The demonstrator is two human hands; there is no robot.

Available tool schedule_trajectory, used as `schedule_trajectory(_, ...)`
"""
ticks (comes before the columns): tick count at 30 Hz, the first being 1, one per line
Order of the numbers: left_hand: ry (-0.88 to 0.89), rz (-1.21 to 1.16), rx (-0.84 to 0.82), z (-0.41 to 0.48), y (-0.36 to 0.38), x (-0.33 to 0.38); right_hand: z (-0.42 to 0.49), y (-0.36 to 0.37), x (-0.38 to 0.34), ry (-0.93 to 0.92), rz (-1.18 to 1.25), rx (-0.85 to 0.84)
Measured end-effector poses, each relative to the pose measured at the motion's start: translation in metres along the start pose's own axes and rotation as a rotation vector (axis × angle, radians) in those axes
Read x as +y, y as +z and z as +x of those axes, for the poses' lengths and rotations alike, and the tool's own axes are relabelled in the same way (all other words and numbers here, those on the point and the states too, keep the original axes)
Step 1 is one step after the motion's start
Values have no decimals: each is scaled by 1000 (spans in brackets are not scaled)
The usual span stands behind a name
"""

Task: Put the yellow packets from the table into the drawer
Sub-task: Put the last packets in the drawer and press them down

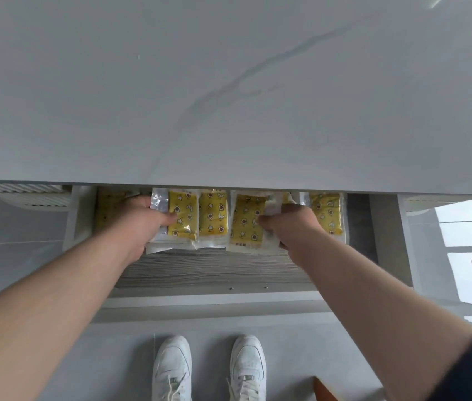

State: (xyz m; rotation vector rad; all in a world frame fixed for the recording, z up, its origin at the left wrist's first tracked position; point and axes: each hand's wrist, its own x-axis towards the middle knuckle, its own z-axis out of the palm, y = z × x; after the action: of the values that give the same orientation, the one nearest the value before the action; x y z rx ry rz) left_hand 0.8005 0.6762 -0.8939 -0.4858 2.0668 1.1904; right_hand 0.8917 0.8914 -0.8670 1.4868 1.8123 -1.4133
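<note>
Packets point(213, 215) under table edge point(229, 189), drawer floor point(214, 267) showing

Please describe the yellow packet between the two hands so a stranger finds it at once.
Under the grey table, an open drawer holds a row of yellow packets. The middle packet lies between the hands. The left hand grips its left neighbour, the right hand its right neighbour; no hand touches this one.

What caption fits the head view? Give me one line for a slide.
Left hand and right hand each grip yellow packets inside the open drawer below the pale table.
</note>
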Motion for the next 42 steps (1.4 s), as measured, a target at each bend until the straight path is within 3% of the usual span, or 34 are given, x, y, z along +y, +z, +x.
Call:
schedule_trajectory(12, 1, 98, 133, 27, -18, -14, 4, 57, -30, -93, -133, -162)
schedule_trajectory(21, 233, 733, 298, 14, -13, -4, 23, 47, -21, -172, -253, -3)
schedule_trajectory(28, 520, 1115, 361, -5, -8, -2, 11, 49, -17, -385, -702, 123)
schedule_trajectory(32, 814, 916, 302, -2, -22, -13, -1, 41, -9, -605, -1012, 216)
schedule_trajectory(36, 965, 925, 86, 14, -42, -28, 9, 28, 11, -990, -1074, 165)
schedule_trajectory(42, 1097, 1015, 40, 27, -44, -25, 27, 27, 22, -1137, -1114, 158)
